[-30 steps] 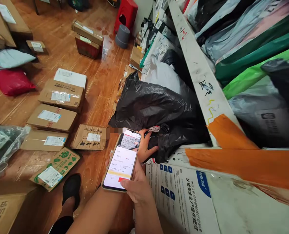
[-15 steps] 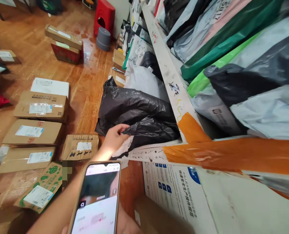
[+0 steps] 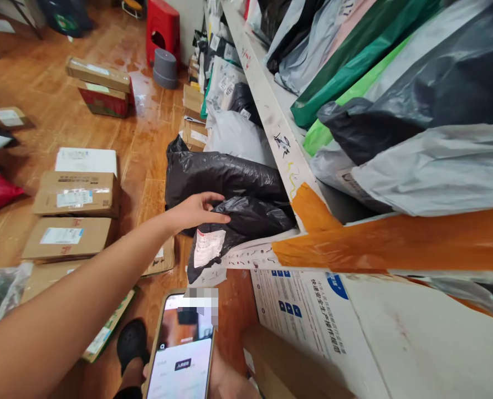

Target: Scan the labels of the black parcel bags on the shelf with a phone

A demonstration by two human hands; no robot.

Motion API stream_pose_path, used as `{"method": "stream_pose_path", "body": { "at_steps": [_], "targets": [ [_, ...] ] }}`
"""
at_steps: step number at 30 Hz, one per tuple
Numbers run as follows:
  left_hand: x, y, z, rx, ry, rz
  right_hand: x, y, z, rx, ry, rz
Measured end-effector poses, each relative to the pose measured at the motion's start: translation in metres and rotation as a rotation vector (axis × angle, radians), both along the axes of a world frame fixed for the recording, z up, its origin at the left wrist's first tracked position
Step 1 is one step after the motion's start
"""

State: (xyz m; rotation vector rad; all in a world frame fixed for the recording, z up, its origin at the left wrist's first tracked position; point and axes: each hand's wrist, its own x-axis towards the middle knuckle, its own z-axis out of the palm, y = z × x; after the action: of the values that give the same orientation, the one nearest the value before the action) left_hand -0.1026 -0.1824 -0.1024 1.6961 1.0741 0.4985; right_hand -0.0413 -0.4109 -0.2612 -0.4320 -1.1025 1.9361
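Reaching out, the left hand pinches the small black parcel at the shelf edge; turning its label flat would suit the phone gripped in the right hand below.

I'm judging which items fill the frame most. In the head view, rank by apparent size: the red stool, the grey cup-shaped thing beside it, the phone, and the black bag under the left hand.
1. Black bag
2. Phone, enlarged by nearness
3. Red stool
4. Grey cup-shaped thing
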Motion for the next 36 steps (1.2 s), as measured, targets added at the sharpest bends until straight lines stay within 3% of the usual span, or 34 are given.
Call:
{"method": "stream_pose_path", "body": {
  "at_steps": [2, 3, 7, 13, 17, 23, 32, 36],
  "targets": [
    [-0.006, 0.000, -0.002, -0.134, 0.017, -0.182, -0.003, -0.001, -0.001, -0.081, 0.055, 0.086],
    [-0.008, -0.001, -0.004, -0.119, 0.029, -0.211, -0.003, -0.002, 0.000, -0.128, 0.081, 0.119],
    [-0.007, 0.002, -0.013, 0.146, 0.088, -0.045, 0.004, -0.002, 0.008, -0.226, 0.150, 0.173],
    [-0.003, 0.008, -0.014, 0.294, 0.097, 0.113, 0.013, 0.012, 0.025, -0.223, 0.256, -0.015],
    [-0.006, 0.008, -0.008, 0.162, -0.012, 0.082, 0.017, 0.020, 0.038, -0.110, 0.255, -0.059],
    [-0.010, 0.004, 0.002, -0.003, -0.206, 0.043, 0.024, 0.017, 0.057, -0.207, 0.183, -0.078],
    [-0.010, 0.000, 0.004, -0.046, -0.241, 0.069, 0.026, 0.017, 0.056, -0.134, 0.211, -0.100],
    [-0.010, 0.001, 0.002, -0.056, -0.250, 0.077, 0.025, 0.017, 0.057, -0.188, 0.221, -0.095]
  ]
}}
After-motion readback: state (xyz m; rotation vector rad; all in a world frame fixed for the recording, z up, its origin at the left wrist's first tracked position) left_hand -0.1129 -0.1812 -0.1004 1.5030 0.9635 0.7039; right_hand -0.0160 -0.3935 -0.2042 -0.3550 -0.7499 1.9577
